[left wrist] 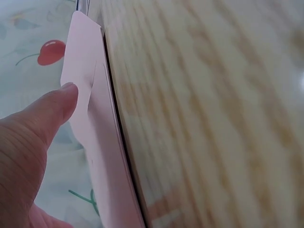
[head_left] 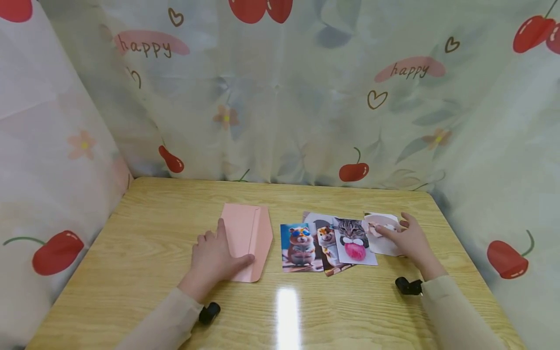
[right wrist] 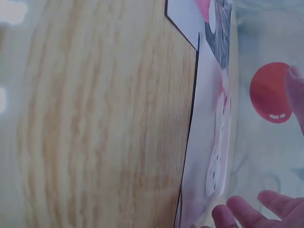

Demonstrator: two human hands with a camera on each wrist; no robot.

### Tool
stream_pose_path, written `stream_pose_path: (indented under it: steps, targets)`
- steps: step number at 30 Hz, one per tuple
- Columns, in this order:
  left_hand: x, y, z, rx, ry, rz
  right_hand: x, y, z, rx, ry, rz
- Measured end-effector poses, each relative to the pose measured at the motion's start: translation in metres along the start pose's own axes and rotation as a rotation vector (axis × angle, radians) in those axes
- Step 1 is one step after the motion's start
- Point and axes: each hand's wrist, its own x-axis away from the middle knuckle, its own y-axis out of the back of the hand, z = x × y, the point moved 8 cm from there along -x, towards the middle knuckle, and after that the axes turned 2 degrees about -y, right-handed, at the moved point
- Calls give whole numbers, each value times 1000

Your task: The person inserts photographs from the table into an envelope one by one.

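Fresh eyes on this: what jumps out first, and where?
The overlapping pictures right of the table's middle, especially the blue one at the left end: a hamster in sunglasses. Next, the pink envelope to their left, with the left hand on it. Behind, red cherries dot the pale curtain.

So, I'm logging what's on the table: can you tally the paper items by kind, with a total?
Pink envelope: 1
Picture cards: 5 that I can make out; they overlap, and the card at the back is mostly covered
Total: 6 visible
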Motion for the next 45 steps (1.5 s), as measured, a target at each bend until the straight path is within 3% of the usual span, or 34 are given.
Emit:
stream_pose_path:
  steps: [12,19,30,45]
  targets:
    - [-5,-2,1,-59,22,7,-4,-1,-8,63,-86,31]
    - [-7,-3,2,-34,38,45,-5,0,-10,104,-106,15]
    - [-7,-1,11,12,42,73,-6,-2,-19,156,-278,-5]
    - [-5,5,16,-7,28,46,-6,-2,-17,209,-298,-11]
